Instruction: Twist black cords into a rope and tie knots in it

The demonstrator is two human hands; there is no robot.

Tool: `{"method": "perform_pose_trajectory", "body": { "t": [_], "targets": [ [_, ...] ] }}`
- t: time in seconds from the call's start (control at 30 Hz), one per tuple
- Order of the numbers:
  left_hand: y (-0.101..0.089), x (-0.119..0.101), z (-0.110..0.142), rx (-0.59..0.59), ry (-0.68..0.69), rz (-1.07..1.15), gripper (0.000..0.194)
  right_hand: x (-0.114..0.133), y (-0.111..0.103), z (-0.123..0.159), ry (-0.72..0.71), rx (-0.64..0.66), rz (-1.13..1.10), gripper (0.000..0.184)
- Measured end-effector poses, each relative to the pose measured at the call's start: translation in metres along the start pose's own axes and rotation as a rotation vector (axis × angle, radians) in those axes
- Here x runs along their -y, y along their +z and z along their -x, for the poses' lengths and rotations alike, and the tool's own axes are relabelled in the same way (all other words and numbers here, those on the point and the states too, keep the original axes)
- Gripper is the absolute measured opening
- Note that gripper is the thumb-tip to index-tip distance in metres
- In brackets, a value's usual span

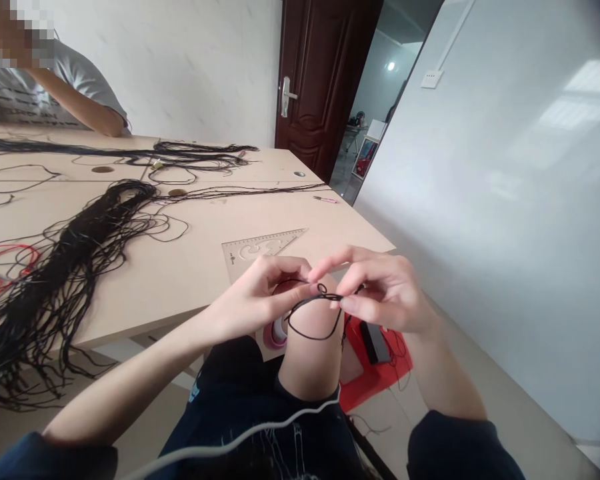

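Observation:
A thin black cord (314, 339) is stretched between my two hands above my bare knee, with a large loop hanging below and a small loop standing up between the fingertips. My left hand (265, 293) pinches the cord between thumb and forefinger, just left of the small loop. On the other side, my right hand (383, 287) grips the cord between thumb and fingers, its forefinger raised over the small loop. Part of the cord behind the fingers is hidden.
A clear set square (240, 250) lies near the table edge. A thick bundle of black cords (90, 233) spreads across the left, with a red cord (10, 248) beside it. A pink pen-like tool (326, 199) lies farther back. Across the table sits another person (75, 87).

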State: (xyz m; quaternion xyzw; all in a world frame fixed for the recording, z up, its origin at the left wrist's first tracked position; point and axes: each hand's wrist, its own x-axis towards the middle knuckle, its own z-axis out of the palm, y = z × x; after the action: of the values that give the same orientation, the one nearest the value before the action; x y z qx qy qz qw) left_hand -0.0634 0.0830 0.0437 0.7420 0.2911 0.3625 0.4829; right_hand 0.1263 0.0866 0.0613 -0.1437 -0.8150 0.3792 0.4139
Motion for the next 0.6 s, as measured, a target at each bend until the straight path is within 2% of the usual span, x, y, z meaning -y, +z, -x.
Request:
{"method": "perform_pose_trajectory", "body": {
  "t": [0.1, 0.2, 0.3, 0.5, 0.6],
  "targets": [
    [0.001, -0.0006, 0.0043, 0.049, -0.026, 0.013, 0.021, -0.0014, 0.0014, -0.0002, 0.018, -0.028, -0.051, 0.01],
    [0.0029, -0.0035, 0.0085, 0.109, -0.133, 0.071, 0.021, -0.0023, 0.0027, 0.0005, 0.049, -0.038, -0.084, 0.009],
    [0.0041, -0.0058, 0.0106, 0.107, -0.22, 0.088, 0.023, -0.0028, 0.0037, 0.0011, 0.086, -0.03, -0.128, 0.009],
    [0.0026, -0.0034, 0.0076, 0.134, -0.194, 0.083, 0.025, -0.0053, 0.0037, 0.002, 0.195, -0.009, -0.145, 0.007],
    [0.0023, -0.0013, 0.0048, 0.131, -0.091, -0.007, 0.023, -0.0069, 0.0041, 0.0008, 0.192, -0.021, -0.116, 0.006]
  ]
}}
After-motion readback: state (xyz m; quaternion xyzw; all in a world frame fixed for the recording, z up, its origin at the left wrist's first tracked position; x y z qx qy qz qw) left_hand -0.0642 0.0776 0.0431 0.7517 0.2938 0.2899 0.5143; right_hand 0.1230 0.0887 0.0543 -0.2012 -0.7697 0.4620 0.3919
